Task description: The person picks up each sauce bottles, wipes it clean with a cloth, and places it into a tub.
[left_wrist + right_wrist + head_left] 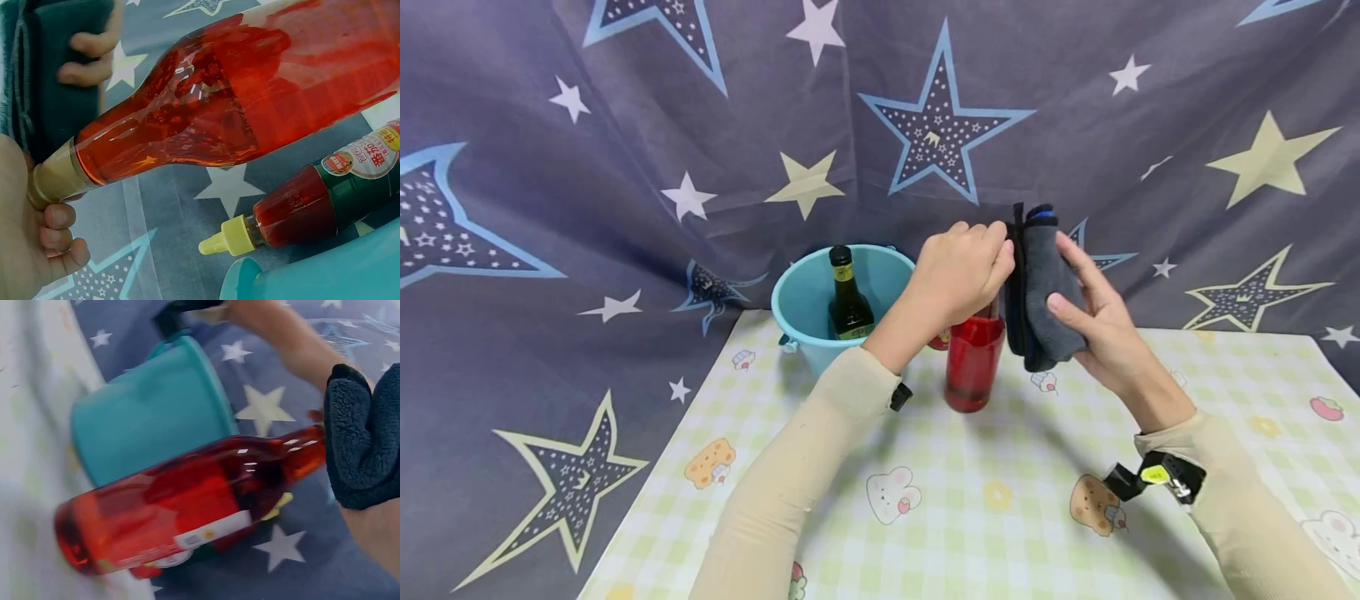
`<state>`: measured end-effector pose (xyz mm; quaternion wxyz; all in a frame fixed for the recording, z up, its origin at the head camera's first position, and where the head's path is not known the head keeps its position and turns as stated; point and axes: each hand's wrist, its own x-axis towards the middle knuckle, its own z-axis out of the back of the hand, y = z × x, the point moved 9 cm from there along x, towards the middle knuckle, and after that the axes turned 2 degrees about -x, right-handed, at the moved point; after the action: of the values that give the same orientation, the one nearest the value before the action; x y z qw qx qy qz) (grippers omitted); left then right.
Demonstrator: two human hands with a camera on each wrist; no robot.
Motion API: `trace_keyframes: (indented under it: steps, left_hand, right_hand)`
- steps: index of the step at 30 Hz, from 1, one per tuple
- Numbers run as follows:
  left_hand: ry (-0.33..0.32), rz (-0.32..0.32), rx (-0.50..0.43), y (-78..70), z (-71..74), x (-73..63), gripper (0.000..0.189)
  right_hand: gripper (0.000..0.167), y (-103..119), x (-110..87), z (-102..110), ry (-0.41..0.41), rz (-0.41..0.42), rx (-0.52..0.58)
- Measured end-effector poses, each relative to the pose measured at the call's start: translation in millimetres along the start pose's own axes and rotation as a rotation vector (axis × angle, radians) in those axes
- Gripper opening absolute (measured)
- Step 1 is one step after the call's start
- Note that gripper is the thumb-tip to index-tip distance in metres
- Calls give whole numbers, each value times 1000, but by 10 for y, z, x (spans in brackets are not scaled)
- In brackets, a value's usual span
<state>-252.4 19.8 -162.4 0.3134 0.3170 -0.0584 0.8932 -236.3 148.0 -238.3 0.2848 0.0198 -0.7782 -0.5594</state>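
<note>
My left hand (961,271) grips the gold-capped neck (59,178) of a glass bottle of red liquid (973,362), its fingers curled round the top. The bottle stands nearly upright over the checked tablecloth, to the right of the bucket. In my right hand (1101,333) is a folded dark grey cloth (1051,292), held between thumb and fingers close beside the bottle's neck. The right wrist view shows the cloth (359,444) up against the bottle's top end, hiding the tip.
A light blue bucket (808,329) at the back left holds a dark green bottle (850,308) with a black cap. Behind the red bottle stands a sauce bottle (297,209) with a yellow nozzle. A star-printed curtain (1037,50) hangs along the table's back edge.
</note>
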Motion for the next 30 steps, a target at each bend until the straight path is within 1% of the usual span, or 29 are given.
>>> trace_keyframes:
  steps: [2, 5, 9, 11, 13, 17, 20, 24, 30]
  left_hand:
    - [22, -3, -13, -8, -18, 3, 32]
    - [44, -3, -26, -16, -35, 8, 33]
    - [85, 22, -32, -2, -61, 7, 34]
    - [96, 34, -31, 10, -70, 4, 34]
    - [92, 35, -37, 12, -73, 5, 34]
    - [67, 18, -56, 9, -70, 10, 33]
    - [62, 11, -67, 11, -72, 10, 32]
    - [50, 6, -68, 5, -67, 9, 30]
    - [13, -6, -50, -16, -32, -7, 28]
  right_hand:
    - [68, -113, -2, -33, 26, -41, -61]
    - [70, -228, -3, -60, 33, -98, -165]
    - [72, -274, -11, -76, 39, -140, -283]
    - [72, -279, -8, -82, 47, -141, -360]
    - [72, -281, -11, -86, 57, -138, -430]
    - [73, -286, -11, -82, 66, -119, -564]
    - [73, -284, -5, -88, 74, -101, -651]
    - [74, -282, 1, -102, 91, -78, -738]
    - [75, -266, -5, -139, 120, -36, -868]
